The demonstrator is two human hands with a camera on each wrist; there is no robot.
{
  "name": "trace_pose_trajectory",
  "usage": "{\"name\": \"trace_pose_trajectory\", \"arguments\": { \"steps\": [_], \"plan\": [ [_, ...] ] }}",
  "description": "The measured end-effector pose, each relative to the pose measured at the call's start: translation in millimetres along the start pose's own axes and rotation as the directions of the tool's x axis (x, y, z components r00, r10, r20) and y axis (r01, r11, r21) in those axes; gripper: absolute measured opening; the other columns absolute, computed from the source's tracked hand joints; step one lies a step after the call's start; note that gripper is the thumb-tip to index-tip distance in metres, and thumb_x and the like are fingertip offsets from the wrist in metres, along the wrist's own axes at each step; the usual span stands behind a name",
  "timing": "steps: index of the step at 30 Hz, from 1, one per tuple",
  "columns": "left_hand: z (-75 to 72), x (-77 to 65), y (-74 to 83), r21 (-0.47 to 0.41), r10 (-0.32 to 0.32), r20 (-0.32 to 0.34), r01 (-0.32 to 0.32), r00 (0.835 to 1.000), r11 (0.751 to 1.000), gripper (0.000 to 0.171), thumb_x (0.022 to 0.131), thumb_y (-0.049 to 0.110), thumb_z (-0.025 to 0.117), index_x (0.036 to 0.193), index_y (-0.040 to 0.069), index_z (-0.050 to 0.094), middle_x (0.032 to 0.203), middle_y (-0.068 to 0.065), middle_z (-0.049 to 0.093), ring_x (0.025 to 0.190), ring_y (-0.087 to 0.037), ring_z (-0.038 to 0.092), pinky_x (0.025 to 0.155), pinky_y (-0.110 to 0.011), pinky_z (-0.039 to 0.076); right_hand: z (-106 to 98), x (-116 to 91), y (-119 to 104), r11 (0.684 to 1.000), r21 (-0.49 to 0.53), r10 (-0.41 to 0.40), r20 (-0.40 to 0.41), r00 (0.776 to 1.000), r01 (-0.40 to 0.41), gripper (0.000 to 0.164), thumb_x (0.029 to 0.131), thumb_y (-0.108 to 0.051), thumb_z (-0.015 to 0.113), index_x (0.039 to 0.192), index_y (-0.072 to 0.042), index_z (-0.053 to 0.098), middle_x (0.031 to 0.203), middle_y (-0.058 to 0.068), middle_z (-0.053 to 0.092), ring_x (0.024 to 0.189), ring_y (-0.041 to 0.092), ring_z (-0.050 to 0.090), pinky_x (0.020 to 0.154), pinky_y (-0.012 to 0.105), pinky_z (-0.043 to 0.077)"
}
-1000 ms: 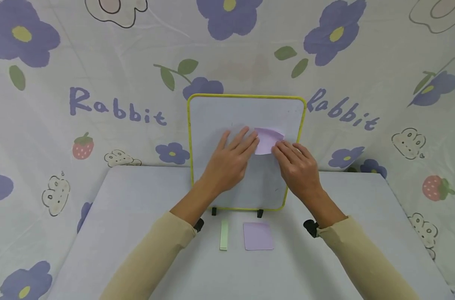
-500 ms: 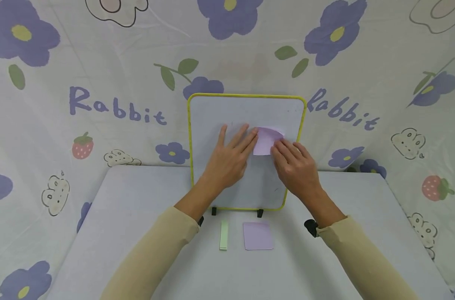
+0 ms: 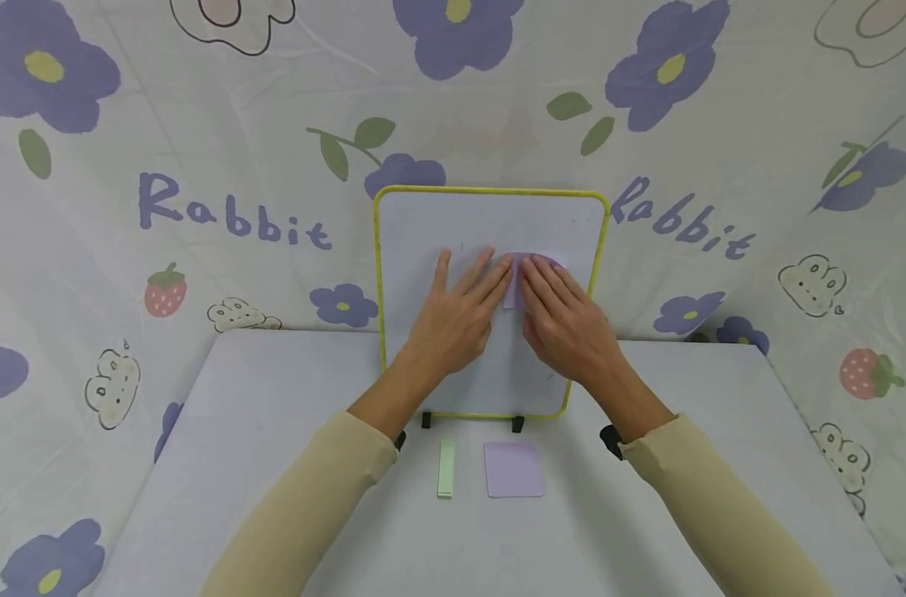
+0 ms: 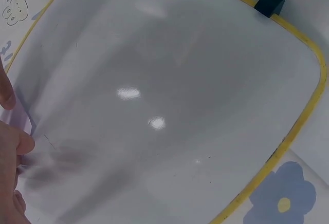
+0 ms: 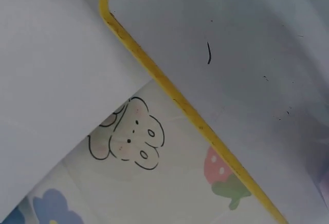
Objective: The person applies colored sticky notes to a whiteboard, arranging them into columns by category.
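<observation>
Now the right hand (image 3: 568,319) is covering most of a purple note (image 3: 509,290), its straight fingers lying side by side, having been only at the note's right side half a second ago. The left hand (image 3: 453,319) is staying at the note's left edge, straight fingers fanned. The note is sitting on a yellow-rimmed whiteboard (image 3: 438,224), above its middle, nearer its right edge. On the bench (image 3: 288,381), near the whiteboard's lower edge, a green strip (image 3: 445,470) and a purple square (image 3: 515,470) are lying unmoved.

Yellow-rimmed whiteboard (image 5: 234,85) before patterned cloth (image 5: 177,183)
</observation>
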State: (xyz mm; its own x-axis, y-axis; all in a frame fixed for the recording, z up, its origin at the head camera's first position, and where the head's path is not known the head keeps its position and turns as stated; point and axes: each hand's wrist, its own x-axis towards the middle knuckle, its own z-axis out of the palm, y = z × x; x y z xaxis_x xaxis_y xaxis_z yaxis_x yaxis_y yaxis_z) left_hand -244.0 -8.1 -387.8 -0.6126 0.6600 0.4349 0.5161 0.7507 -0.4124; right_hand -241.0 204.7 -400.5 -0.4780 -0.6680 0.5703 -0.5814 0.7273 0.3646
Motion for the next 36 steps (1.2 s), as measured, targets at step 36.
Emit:
{"name": "trace_pose_trajectory", "arguments": {
  "steps": [36],
  "plan": [
    [-1.5,0.8,0.3,0.005,-0.003,0.046,0.002,0.999,1.000,0.060,0.098,0.030,0.049,0.155,0.015,0.036,0.163,0.001,0.027,0.151,-0.021,0.020,0.115,-0.061,0.019,-10,-12,18,0.998,-0.006,0.061,0.072,0.996,-0.060,0.062,0.086,-0.008,0.070,0.141,0.009,0.048,0.151,0.023,0.043,0.141,0.036,0.039,0.117,0.045,0.028]
  ]
}}
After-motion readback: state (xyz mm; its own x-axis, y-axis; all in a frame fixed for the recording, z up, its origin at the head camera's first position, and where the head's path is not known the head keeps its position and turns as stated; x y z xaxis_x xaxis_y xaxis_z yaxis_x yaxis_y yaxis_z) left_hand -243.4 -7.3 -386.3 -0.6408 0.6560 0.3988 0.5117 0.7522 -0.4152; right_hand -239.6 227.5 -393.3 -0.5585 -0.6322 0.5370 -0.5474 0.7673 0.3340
